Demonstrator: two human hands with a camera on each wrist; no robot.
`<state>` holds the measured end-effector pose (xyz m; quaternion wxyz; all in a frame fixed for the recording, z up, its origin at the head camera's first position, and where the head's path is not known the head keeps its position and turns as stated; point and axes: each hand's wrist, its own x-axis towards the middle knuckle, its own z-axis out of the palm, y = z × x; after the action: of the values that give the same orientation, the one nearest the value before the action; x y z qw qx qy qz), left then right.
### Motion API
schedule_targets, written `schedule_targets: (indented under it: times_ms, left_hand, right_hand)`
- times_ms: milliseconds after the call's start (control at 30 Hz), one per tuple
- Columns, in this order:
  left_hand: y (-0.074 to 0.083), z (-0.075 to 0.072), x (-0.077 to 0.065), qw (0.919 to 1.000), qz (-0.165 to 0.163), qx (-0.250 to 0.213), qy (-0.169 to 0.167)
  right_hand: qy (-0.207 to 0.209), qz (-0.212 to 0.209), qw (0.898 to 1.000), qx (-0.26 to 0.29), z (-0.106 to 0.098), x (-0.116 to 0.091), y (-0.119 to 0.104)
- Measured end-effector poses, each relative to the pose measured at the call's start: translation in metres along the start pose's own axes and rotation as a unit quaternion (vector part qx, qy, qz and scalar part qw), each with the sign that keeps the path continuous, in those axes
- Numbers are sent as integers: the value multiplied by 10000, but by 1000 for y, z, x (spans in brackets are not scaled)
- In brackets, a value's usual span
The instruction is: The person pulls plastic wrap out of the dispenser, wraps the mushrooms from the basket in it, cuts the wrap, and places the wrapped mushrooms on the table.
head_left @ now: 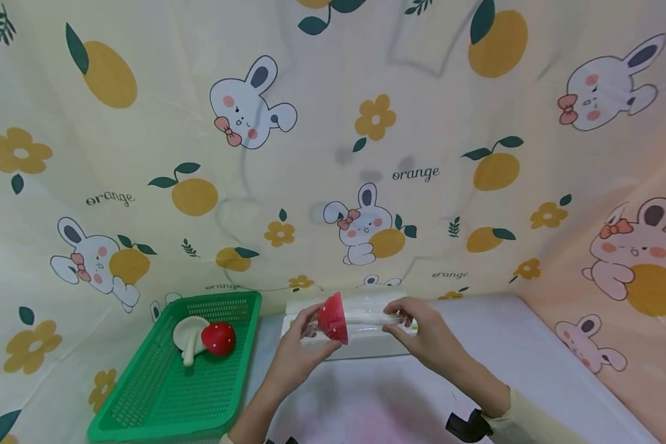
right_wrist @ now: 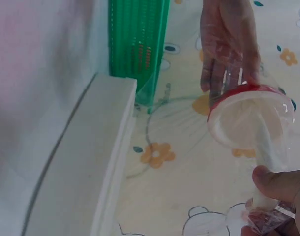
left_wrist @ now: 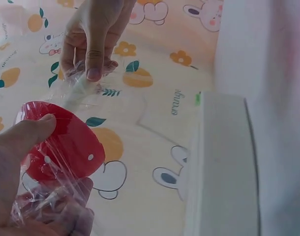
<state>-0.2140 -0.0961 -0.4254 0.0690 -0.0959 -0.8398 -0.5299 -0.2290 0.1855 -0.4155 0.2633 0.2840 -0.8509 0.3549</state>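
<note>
A plastic mushroom (head_left: 333, 318) in clear wrapping lies sideways between the two hands, held up in front of a white box. Its red cap (left_wrist: 66, 142) has white dots, and the hollow white underside (right_wrist: 238, 123) shows in the right wrist view. My left hand (head_left: 300, 357) grips the cap, thumb on one side and fingers on the other, with crinkled wrapping under them. At the stem's (right_wrist: 268, 147) far end, my right hand (head_left: 424, 333) pinches the stem and the wrapping between thumb and fingers.
The white box (head_left: 366, 351) stands on the pale table (head_left: 477, 314) against the printed cloth (head_left: 311, 154). At the left is a green basket (head_left: 161, 394) holding a white-stemmed mushroom (head_left: 189, 336) and a red dotted cap (head_left: 219, 339).
</note>
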Motion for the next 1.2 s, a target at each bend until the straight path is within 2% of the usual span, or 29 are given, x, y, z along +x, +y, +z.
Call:
schedule_targets:
  times_ms: [200,433,567,833,1067,1200]
  left_hand:
    - [-15,8,-16,9998,-115,-31,-186]
    - [-36,17,-30,9984,-424,-48,-360]
    - [-46,21,-35,9970,-592,-118,-483]
    - [-61,28,-38,9935,-1024,-87,-489]
    - [-73,31,-38,9953,-816,-90,-510]
    - [-77,31,-36,9947,-915,30,-468]
  right_hand:
    - [-121,53,9998,132,7,-22,-2]
    - [143,-620,9971,419,25,-47,8]
    - [114,-708,9962,504,36,-58,12]
    - [10,-591,9965,587,52,-73,17]
    - [19,-632,9972,405,62,-78,22]
    - [-103,-528,9984,184,66,-80,24]
